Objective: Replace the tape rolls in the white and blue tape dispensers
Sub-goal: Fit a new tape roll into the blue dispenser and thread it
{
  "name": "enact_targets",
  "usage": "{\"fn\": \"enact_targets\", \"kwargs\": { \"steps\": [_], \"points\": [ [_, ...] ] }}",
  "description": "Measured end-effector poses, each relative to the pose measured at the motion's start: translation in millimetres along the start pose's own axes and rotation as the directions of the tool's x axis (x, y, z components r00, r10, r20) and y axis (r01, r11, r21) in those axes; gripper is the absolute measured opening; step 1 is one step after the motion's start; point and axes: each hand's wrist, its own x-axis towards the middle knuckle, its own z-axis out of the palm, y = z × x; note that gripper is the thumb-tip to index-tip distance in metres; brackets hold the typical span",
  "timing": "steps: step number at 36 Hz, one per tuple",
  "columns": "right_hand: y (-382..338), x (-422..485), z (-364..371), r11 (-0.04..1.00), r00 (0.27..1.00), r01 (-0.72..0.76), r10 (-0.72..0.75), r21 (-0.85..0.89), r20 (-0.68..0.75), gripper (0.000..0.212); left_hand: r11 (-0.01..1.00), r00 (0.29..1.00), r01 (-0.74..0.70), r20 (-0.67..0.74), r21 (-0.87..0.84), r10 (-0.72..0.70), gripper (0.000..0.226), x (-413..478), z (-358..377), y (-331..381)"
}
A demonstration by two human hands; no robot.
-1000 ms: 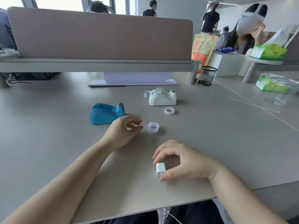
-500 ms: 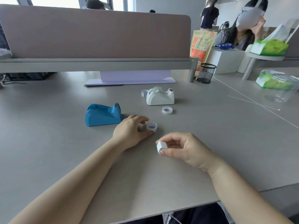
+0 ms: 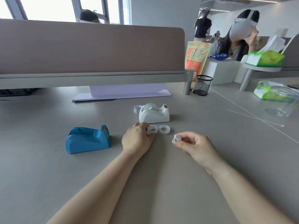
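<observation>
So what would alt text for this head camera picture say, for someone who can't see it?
Two bare hands work at a grey desk: the left hand grips a small tape roll beside a second roll, and the right hand pinches a small white piece. A blue tape dispenser and a white tape dispenser sit just beyond.

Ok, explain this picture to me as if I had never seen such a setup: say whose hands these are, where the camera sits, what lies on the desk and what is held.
No machine here: a person works with bare hands, and the camera sits on their head, looking forward and down.

On the grey desk lie a blue tape dispenser, a white tape dispenser farther back and a loose tape roll between them.

The left hand grips another tape ring at the desk surface. The right hand pinches a small white piece, raised off the desk; what it is I cannot tell.

Other people sit in the background.
</observation>
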Motion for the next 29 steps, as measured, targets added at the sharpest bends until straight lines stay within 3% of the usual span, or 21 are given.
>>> {"fn": "enact_targets", "kwargs": {
  "steps": [6, 9, 12, 16, 20, 24, 29],
  "points": [
    [-4, 15, 8, 1.0, 1.0, 0.024, -0.024, -0.009, -0.001, 0.009, 0.999, 1.0, -0.026, 0.014, -0.034, 0.026, 0.05, 1, 0, -3],
    [-11, 19, 17, 0.998, 0.998, 0.064, -0.063, -0.015, 0.01, 0.008, 0.972, 0.999, -0.038, 0.02, -0.234, 0.044, 0.053, -8, -15, -7],
    [-25, 22, 33, 0.996, 0.994, 0.095, -0.094, -0.002, 0.063, 0.009, 0.913, 0.988, -0.152, -0.072, -0.378, 0.134, 0.044, -23, -44, -17],
    [-45, 27, 67, 0.992, 0.986, 0.084, -0.097, 0.095, 0.137, 0.02, 0.876, 0.951, -0.306, -0.162, -0.372, 0.264, 0.042, -47, -85, -45],
    [-62, 21, 106, 0.978, 0.966, 0.01, -0.063, 0.209, 0.252, 0.043, 0.882, 0.927, -0.36, -0.226, -0.304, 0.3, 0.041, -65, -107, -73],
    [-69, 12, 136, 0.954, 0.926, -0.069, -0.048, 0.292, 0.375, 0.034, 0.882, 0.929, -0.34, -0.263, -0.327, 0.26, 0.04, -76, -116, -97],
    [-68, 7, 152, 0.957, 0.862, -0.105, -0.048, 0.272, 0.504, 0.034, 0.866, 0.939, -0.309, -0.273, -0.393, 0.211, 0.034, -77, -119, -109]
  ]
}}
